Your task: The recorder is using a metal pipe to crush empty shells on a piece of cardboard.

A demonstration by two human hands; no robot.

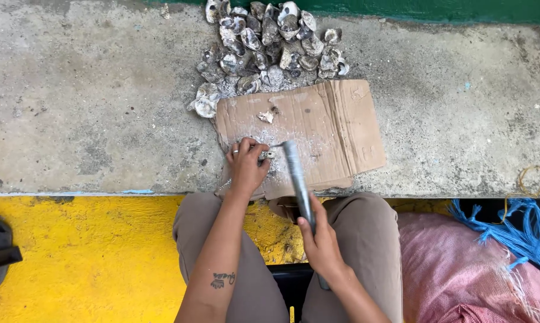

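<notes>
Right hand (321,239) gripping metal bar (297,176) over shell (267,155)

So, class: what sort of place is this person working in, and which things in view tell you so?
Probably an outdoor shellfish-handling spot, perhaps a dock or landing. A pile of oyster shells lies on a rough concrete ledge, the left hand steadies a shell on cardboard while the right hand holds a metal tool, and blue rope lies by a pink sack.

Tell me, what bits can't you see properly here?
Head view:
- Small shell: mostly covered by the left hand.
- Metal tool: tip blurred, handle wrapped by the right hand.
- Pink sack: cut off by the bottom edge.
- Shell pile: top cut off by the edge.
</notes>
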